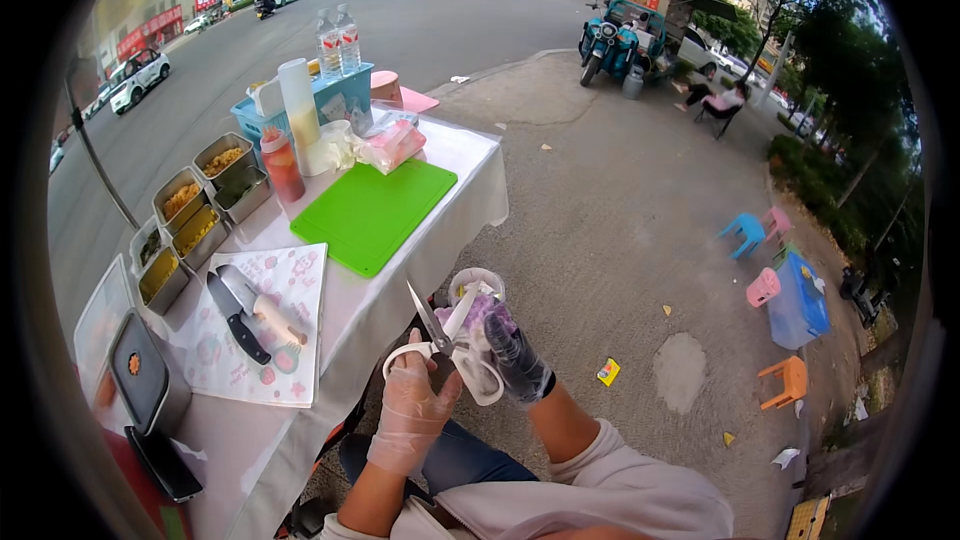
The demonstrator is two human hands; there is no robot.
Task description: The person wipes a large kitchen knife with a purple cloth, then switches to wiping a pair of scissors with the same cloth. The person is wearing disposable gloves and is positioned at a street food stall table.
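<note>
White-handled scissors (444, 346) are spread apart in front of me, blades pointing away. My left hand (411, 409), in a clear plastic glove, grips one handle loop. My right hand (517, 356), in a dark glove, holds a crumpled purple cloth (480, 315) against the other blade. Part of that blade is hidden by the cloth. Just beyond my hands, a round white bin (478, 279) with waste in it stands low beside the table. On the table to the left, a black-handled knife (238, 319) and a pink-handled knife (262, 307) lie on a patterned mat (292, 277).
A green cutting board (375, 214) lies near the edge of the white-covered table (360, 322). Several metal food containers (201, 236), a red sauce bottle (282, 165) and a blue basket (337, 97) line its far side. A dark phone (161, 465) rests by a lidded box (146, 367).
</note>
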